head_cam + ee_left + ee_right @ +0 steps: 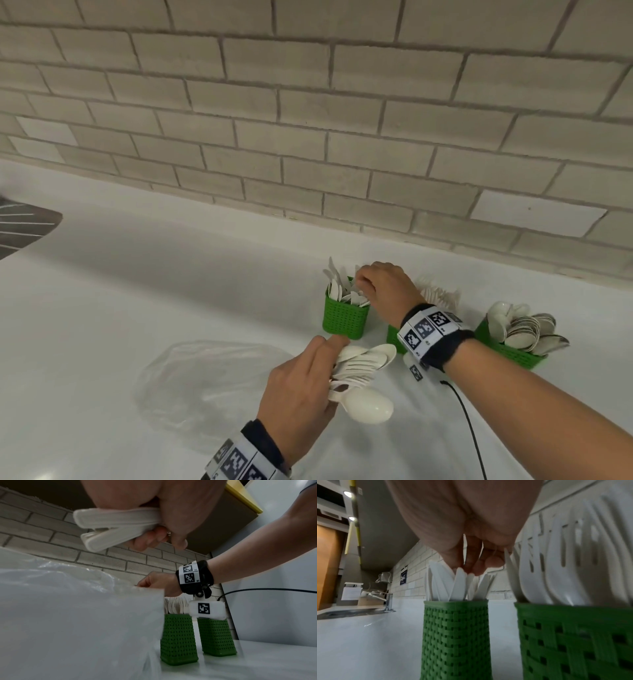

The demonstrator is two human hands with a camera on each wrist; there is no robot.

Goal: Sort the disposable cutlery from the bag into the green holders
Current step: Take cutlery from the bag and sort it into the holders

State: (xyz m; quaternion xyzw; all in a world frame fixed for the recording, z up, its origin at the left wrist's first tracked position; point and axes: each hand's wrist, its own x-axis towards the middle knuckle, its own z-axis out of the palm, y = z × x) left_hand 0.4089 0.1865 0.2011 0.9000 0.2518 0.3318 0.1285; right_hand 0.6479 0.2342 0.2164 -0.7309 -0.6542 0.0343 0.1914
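Three green holders stand near the wall: the left holder (pixel 346 320) with knives (pixel 458 585), the middle holder (pixel 573 642) with forks (pixel 573 550), and the right holder (pixel 507 353) with spoons (pixel 520 329). My right hand (pixel 380 287) reaches over the left holder (pixel 455 635), and its thumb and fingertips (pixel 476 568) pinch the top of a knife standing in it. My left hand (pixel 301 380) grips a bundle of white spoons and forks (pixel 363 366) just above the counter; the bundle's handles (pixel 120 524) stick out of the fist. The clear plastic bag (pixel 205 377) lies flat to the left.
A tiled wall runs right behind the holders. A sink (pixel 20 226) with a tap (pixel 388 601) lies far left. A black cable (pixel 469 428) trails from my right wrist across the white counter (pixel 154 274). In the left wrist view the bag (pixel 77 608) blocks the left half.
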